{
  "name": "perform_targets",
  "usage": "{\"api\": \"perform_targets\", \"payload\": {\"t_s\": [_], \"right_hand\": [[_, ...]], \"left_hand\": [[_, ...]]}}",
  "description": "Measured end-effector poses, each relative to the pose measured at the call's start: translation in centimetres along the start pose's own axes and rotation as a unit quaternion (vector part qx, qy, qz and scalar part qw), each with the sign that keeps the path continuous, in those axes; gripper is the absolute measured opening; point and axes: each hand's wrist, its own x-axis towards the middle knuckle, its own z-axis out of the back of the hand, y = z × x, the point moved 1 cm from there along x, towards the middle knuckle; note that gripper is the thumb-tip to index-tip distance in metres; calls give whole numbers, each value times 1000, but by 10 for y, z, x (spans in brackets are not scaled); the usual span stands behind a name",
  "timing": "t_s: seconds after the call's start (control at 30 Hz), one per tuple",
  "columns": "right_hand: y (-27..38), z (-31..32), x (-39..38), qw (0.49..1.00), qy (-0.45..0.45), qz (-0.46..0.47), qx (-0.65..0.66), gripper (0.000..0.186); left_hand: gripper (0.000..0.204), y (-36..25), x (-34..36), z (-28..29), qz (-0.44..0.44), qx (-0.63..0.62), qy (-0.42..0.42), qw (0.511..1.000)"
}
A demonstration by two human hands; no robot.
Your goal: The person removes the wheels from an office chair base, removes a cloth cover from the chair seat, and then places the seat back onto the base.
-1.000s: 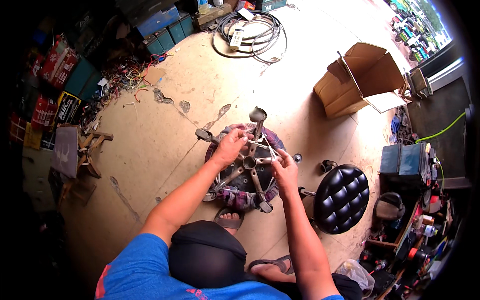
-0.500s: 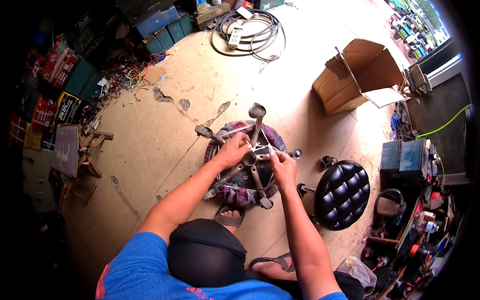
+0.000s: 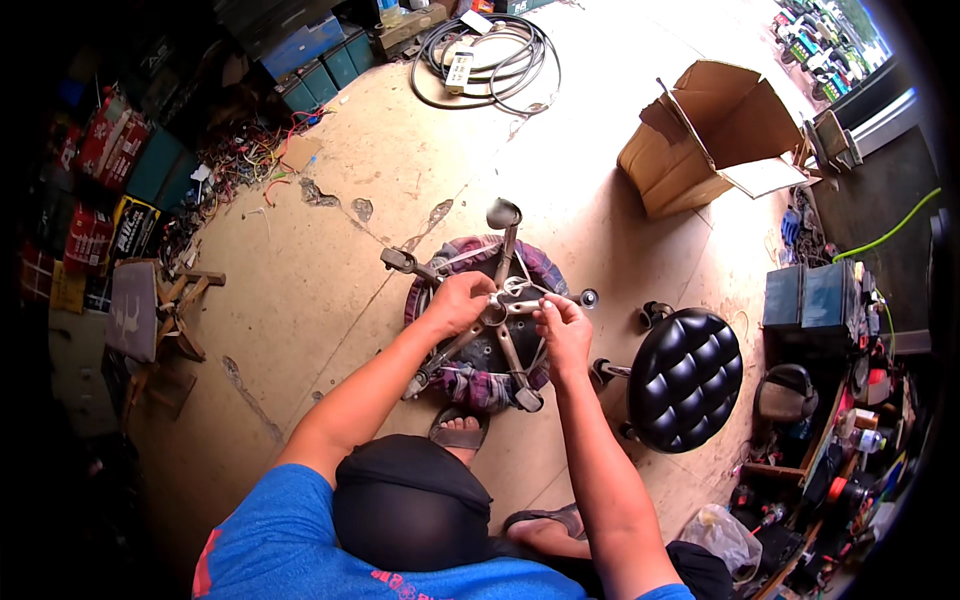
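White thin cord [image 3: 514, 285], taut a second ago, now loops at one o'clock of the grey round metal hub [image 3: 494, 316], left hand [image 3: 460, 305] and right hand [image 3: 568, 334] pinching it, knot seemingly unfinished.

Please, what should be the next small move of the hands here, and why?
Probably the right hand should gently pull the thin white cord tighter: it pinches this cord, while a loose loop shows open above the grey metal five-legged base, with the left hand close by.
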Motion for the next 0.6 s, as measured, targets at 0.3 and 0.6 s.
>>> {"api": "perform_targets", "payload": {"t_s": [0.3, 0.6], "right_hand": [[23, -29, -13, 974, 79, 98, -186, 24], [9, -39, 2, 966, 85, 41, -240, 28]], "left_hand": [[21, -8, -4, 1, -5, -69, 4, 998], [17, -4, -3, -6, -21, -101, -28, 994]]}}
